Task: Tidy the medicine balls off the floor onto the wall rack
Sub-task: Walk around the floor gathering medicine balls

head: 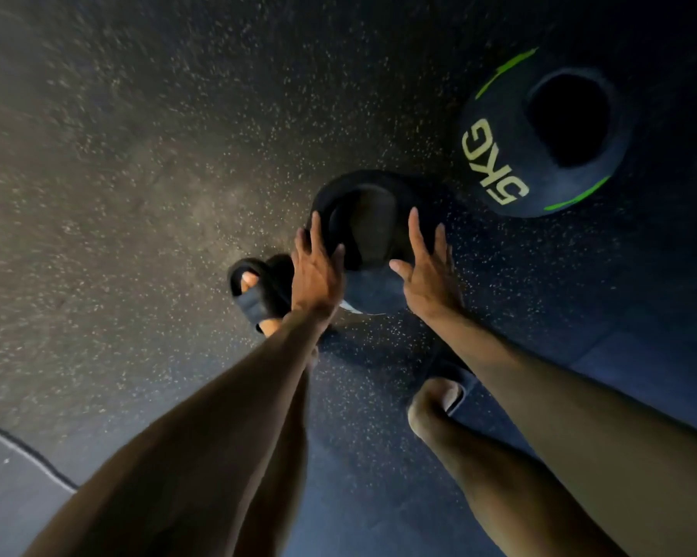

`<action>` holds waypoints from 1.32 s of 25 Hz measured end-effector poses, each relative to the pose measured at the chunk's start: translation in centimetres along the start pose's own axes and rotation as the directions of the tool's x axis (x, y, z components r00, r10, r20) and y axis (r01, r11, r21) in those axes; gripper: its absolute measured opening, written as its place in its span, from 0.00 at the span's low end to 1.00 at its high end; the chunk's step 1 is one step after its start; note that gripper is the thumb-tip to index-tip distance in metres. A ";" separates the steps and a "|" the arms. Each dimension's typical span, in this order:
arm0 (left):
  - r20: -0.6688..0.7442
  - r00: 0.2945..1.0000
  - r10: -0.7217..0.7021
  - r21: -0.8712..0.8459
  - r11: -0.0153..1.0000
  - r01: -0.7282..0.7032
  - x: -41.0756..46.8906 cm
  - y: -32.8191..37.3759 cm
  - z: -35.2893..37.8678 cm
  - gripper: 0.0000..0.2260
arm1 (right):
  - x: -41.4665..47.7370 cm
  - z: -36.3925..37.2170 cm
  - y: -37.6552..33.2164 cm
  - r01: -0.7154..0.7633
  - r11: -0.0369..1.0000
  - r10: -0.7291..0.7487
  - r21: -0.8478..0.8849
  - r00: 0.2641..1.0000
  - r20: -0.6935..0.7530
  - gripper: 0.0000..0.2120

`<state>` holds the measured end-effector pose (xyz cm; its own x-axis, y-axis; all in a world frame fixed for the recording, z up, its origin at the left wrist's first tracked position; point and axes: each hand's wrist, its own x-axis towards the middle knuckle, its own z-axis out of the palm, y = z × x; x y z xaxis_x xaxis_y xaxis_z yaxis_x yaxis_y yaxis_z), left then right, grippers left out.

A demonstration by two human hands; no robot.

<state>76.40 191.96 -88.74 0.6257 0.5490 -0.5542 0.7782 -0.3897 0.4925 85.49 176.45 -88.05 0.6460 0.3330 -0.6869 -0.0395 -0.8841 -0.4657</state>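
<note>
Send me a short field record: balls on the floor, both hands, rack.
balls on floor: two
near ball: dark, with grip recess, between the hands
5KG ball: green-striped, farther off on the right, untouched
left hand: open, fingers straight, at near ball's left side
right hand: open, at its right side
contact: cannot tell
rack: not in view

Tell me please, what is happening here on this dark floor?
A person bends over and reaches down with both hands for a dark medicine ball on the speckled floor. The left hand and right hand flank it with fingers straight; nothing is gripped yet. A second ball marked 5KG lies farther off to the right. The wall rack is not in view.
</note>
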 end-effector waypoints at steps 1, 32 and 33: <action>0.037 0.998 0.050 0.067 0.996 -0.052 -0.3 -0.1 -0.4 0.30 | 0.9 -0.7 -0.1 0.002 1.000 -0.002 0.001 1.000 0.014 0.37; 0.512 0.702 0.496 0.158 0.749 -0.644 31.9 19.1 -11.0 0.44 | 24.5 -16.5 -14.7 -0.189 0.907 0.344 0.376 0.849 -0.401 0.30; 0.505 0.700 0.504 0.138 0.754 -0.642 33.2 20.5 -11.2 0.42 | 23.3 -15.8 -14.7 -0.135 0.921 0.301 0.365 0.841 -0.450 0.30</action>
<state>112.51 210.52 -89.58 0.8582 -0.1857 -0.4786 0.1923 -0.7481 0.6351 113.20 192.05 -88.41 0.8741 -0.1336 -0.4669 -0.4015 -0.7397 -0.5400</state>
